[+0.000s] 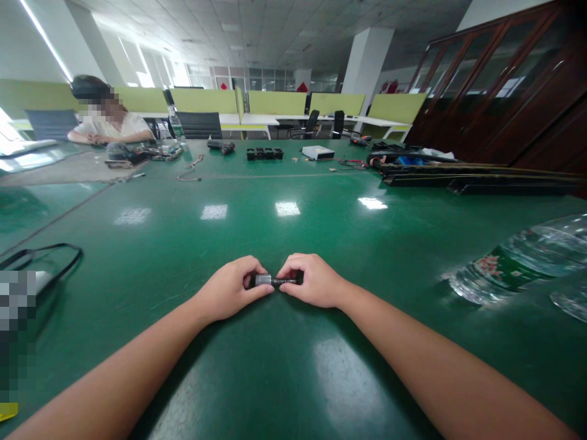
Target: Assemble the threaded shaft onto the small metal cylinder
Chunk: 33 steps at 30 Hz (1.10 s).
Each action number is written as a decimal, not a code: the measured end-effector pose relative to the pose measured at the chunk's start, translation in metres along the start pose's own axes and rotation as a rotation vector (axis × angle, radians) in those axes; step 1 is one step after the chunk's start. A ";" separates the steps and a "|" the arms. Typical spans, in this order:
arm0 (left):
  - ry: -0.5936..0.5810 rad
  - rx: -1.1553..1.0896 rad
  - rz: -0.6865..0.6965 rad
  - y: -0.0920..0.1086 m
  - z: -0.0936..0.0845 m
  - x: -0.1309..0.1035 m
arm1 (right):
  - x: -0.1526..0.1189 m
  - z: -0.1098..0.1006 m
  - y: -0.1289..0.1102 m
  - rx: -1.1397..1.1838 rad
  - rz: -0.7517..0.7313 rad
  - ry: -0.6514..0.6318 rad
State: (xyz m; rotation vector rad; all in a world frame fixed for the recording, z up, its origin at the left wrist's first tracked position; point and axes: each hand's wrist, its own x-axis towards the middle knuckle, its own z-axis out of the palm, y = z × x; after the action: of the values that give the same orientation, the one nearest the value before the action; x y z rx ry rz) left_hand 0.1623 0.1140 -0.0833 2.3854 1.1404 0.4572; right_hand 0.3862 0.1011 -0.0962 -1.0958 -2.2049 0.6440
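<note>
Both of the person's hands meet over the near middle of the green worktop (247, 229), close to its surface. The left hand (229, 287) is closed in a pinch, thumb and fingers gripping a small grey cylinder (263, 280). The right hand (316, 281) faces it, thumb and fingers likewise curled in around a dark ridged rod (277, 282), which runs in line with the cylinder — whether the two are joined is too small to tell. The fingertips of the two hands are near each other, with a short stretch of both pieces showing between them.

To the right, well apart from the hands, is a clear water bottle (509, 269) with a green label; whether it stands or lies is unclear. At the left edge a black strap (73, 260) loops over the worktop. Along the far side are a pale cable (190, 168), a row of black blocks (265, 154), a flat silver box (318, 152) and long black rails (481, 177) — beyond, at the far left, another person (117, 125) sits with forearms on the worktop.
</note>
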 end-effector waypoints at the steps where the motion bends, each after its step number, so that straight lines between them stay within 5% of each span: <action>1: 0.000 0.001 -0.001 0.000 0.000 0.000 | 0.000 0.000 0.000 0.000 0.001 0.001; 33: -0.009 0.007 -0.022 -0.001 0.000 -0.001 | -0.005 -0.009 0.004 -0.038 0.012 0.012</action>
State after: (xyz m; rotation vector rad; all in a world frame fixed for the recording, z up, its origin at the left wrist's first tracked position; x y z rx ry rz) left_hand 0.1609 0.1135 -0.0838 2.3763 1.1651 0.4352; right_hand 0.3971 0.1003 -0.0941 -1.1299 -2.2103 0.6020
